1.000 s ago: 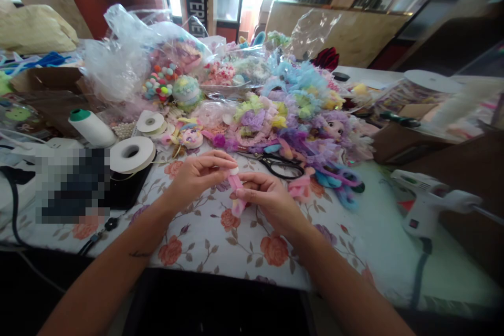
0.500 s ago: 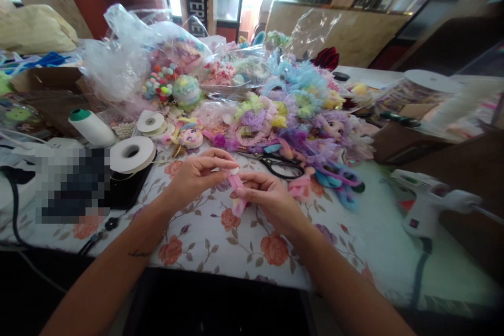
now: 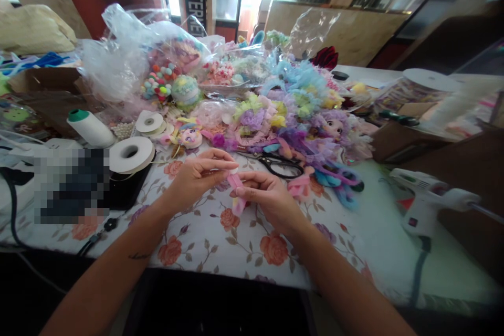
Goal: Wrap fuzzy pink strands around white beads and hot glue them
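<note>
Between my hands is a small pink fuzzy strip (image 3: pixel 235 181) with a whitish piece at its top and a pale yellow patch lower down. My left hand (image 3: pixel 202 174) pinches its upper end, where the white bit sits at the fingertips. Thumb and fingers of my right hand (image 3: pixel 269 195) close on the strip's middle, and its lower end hangs just above the flowered cloth. Black-handled scissors (image 3: pixel 282 165) lie just beyond my right hand. A doll head with a pastel trim (image 3: pixel 190 135) rests past my left hand.
White ribbon spools (image 3: pixel 114 158) and a thread cone (image 3: pixel 90 128) stand on the left. A heap of pastel tulle (image 3: pixel 258 113) and plastic bags (image 3: pixel 114 71) spans the back. On the right sit a white glue gun (image 3: pixel 423 202) and a cardboard box (image 3: pixel 452 168).
Both hands keep their hold on the pink strip almost without moving. The whole view has shifted very slightly.
</note>
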`<state>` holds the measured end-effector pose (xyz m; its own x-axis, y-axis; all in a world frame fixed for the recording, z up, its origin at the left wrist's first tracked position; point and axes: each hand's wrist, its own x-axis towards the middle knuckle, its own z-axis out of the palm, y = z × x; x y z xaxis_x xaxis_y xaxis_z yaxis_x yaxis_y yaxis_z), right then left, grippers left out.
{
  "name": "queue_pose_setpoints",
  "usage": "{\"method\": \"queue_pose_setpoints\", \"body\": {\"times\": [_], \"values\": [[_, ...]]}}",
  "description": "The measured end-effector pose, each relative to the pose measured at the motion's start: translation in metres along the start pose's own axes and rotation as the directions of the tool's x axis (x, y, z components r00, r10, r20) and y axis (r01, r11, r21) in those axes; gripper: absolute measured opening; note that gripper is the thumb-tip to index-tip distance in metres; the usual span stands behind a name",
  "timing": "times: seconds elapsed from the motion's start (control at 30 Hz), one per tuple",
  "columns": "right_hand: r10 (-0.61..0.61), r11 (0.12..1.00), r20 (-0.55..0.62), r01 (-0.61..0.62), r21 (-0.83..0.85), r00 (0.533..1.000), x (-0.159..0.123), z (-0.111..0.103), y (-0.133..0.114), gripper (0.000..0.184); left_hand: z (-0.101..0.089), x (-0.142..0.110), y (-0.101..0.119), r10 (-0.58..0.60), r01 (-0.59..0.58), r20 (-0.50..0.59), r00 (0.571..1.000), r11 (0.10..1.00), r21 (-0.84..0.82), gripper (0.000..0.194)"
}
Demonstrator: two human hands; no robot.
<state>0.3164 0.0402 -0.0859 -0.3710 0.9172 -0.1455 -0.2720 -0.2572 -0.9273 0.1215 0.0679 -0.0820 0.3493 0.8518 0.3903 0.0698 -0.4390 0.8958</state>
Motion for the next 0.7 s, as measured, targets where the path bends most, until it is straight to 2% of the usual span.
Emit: {"method": "queue_pose_setpoints", "body": {"times": [0.47,0.7], "values": [[0.067,0.991,0.005,-0.067,0.118,0.998,0.0018,-0.0013,-0.0019,0.024,0.0027,-0.0011,0.0019,0.165,-0.168,0.030,0.986,0.975,0.143,0.024],[0.060,0.994,-0.002,-0.060,0.093,0.998,0.0021,-0.0011,0.0005,0.023,0.0055,-0.0011,0.0010,0.237,-0.237,0.029,0.971,0.937,0.255,0.024]]}}
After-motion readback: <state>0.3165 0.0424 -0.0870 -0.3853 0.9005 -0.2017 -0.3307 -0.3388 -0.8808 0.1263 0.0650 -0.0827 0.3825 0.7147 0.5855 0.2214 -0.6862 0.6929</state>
